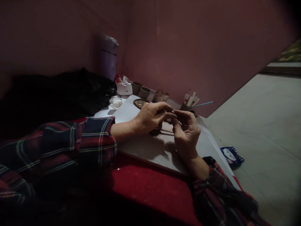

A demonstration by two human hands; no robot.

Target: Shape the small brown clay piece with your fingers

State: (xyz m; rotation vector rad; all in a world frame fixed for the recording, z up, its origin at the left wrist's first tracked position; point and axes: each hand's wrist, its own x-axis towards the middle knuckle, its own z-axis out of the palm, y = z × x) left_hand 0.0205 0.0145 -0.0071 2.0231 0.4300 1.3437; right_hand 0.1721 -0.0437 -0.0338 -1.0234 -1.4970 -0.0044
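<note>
My left hand [149, 117] and my right hand [188, 130] meet above a pale board [152, 153], fingertips pinched together. Whatever lies between the fingers is too small and dim to make out. Below them on the board are thin brown strips [167, 131], and a dark brown lump is partly hidden by my left hand. Behind my left hand sits a round dark dish [139, 103] with yellow specks.
Cups [144, 92], crumpled white tissue [115, 102] and a holder with sticks and a blue brush [204, 103] stand along the wall. A black bag [58, 91] and a purple bottle [109, 61] are at left; a blue pouch [231, 156] lies right.
</note>
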